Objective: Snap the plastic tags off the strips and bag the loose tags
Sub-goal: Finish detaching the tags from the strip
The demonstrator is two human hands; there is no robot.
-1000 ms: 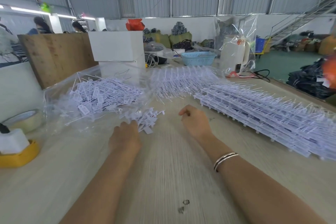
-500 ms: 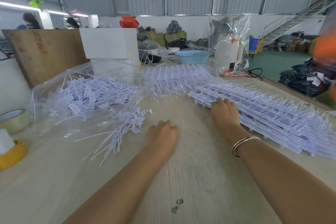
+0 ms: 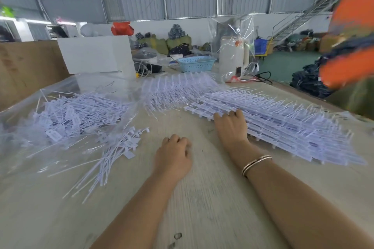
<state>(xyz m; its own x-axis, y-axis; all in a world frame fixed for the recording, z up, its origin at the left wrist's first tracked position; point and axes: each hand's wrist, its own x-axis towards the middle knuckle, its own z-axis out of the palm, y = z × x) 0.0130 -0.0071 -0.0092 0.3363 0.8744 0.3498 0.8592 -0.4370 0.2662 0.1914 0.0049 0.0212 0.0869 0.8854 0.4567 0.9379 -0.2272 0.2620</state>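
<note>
Two hands: both reach out over a pale wooden table (image 3: 202, 198), seen from the head camera.
Right hand (image 3: 230, 127): palm down at the near left end of the strips, fingers laid over their edge; whether they grip cannot be told. A bangle (image 3: 256, 164) circles the wrist.
Left hand (image 3: 174, 156): over bare table, fingers loosely curled, holding nothing, just right of the loose tags.
Strips (image 3: 283, 125): a stack of white strips with thin spikes, running from centre to far right.
Loose tags (image 3: 113, 151): a small scatter on the table, left of the left hand, at the bag's mouth.
Bag (image 3: 40, 127): clear plastic, lying flat on the left, with a heap of white tags inside.
More strips (image 3: 176, 91): a bundle under clear plastic, far centre.
Background: a blue basket (image 3: 196, 63) and a white box (image 3: 95, 54) at the far edge.
</note>
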